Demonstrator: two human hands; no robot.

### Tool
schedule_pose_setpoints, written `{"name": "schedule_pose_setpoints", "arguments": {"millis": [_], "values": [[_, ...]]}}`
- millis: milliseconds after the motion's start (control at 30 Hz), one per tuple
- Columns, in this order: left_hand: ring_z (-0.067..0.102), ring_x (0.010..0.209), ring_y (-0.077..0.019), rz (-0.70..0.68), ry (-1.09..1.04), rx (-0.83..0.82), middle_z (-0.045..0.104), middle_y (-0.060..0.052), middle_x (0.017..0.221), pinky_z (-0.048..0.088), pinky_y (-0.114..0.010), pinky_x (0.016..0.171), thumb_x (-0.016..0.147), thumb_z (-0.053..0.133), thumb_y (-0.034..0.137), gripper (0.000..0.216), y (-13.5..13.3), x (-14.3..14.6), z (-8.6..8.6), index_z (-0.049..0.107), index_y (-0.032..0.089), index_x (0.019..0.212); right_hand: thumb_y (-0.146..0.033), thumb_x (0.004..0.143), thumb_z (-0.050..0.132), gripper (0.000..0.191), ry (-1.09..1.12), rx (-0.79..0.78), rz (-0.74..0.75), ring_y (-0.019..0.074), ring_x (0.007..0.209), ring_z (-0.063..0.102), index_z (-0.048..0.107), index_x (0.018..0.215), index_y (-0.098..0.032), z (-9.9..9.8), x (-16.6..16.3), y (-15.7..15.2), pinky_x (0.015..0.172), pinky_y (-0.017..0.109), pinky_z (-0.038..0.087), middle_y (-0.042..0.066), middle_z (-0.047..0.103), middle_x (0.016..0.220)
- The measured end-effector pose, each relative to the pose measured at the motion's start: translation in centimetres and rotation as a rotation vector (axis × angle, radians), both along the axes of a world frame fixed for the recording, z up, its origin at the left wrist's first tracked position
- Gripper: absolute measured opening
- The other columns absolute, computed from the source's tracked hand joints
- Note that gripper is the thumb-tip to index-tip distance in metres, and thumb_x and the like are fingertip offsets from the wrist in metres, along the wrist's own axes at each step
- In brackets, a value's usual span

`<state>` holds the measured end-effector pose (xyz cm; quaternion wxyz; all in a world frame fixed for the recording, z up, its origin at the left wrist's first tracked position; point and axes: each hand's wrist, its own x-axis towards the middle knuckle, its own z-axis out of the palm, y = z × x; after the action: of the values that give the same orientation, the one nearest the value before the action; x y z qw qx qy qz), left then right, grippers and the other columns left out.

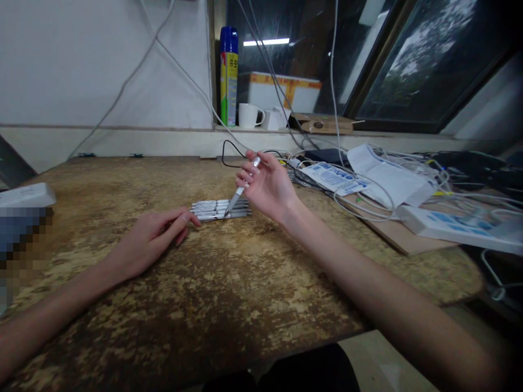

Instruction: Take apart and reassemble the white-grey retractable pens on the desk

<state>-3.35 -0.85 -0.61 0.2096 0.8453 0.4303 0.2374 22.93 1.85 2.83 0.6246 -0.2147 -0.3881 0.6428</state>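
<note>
Near the right hand, tangled cables and loose papers.

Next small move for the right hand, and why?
Probably lower the right hand and lay its pen alongside the row of pens: the held pen slants, tip down, over the row, while the others lie side by side on the table, the left hand by their left end.

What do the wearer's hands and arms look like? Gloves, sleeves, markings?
Left hand and right hand are ungloved; left forearm and right forearm are slender, no sleeves in view. No watch, cable or clear marking visible; can't rule out small rings.
</note>
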Motion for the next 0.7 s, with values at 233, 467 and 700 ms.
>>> {"name": "schedule_pose_setpoints", "arguments": {"millis": [233, 467, 700], "values": [[0.053, 0.057, -0.0157, 0.000, 0.028, -0.011, 0.059, 0.002, 0.067, 0.036, -0.026, 0.057, 0.108, 0.038, 0.054, 0.047, -0.1, 0.0, -0.1, 0.071, 0.020, 0.109, -0.043, 0.102, 0.046, 0.026, 0.015, 0.035, -0.024, 0.0160, 0.061, 0.029, 0.058, 0.088, -0.024, -1.8, 0.9, -1.2, 0.060, 0.029, 0.037, -0.003, 0.028, 0.069], [0.054, 0.057, -0.0154, -0.014, 0.034, 0.010, 0.058, 0.003, 0.066, 0.037, -0.026, 0.057, 0.107, 0.039, 0.053, 0.047, -0.2, 0.2, 0.1, 0.073, 0.021, 0.109, -0.041, 0.099, 0.045, 0.024, -0.009, 0.033, -0.070, 0.0168, 0.059, 0.027, 0.057, 0.086, -0.025, -1.9, 0.9, -1.1, 0.060, 0.030, 0.036, -0.004, 0.027, 0.067], [0.057, 0.059, -0.0155, -0.030, 0.035, 0.011, 0.060, 0.003, 0.067, 0.039, -0.027, 0.059, 0.108, 0.039, 0.052, 0.045, -0.1, 0.1, -0.2, 0.072, 0.022, 0.111, -0.047, 0.097, 0.048, 0.025, -0.135, 0.080, -0.124, 0.0175, 0.061, 0.029, 0.057, 0.089, -0.026, -2.0, 0.9, -1.2, 0.062, 0.032, 0.037, -0.003, 0.026, 0.069]]}}
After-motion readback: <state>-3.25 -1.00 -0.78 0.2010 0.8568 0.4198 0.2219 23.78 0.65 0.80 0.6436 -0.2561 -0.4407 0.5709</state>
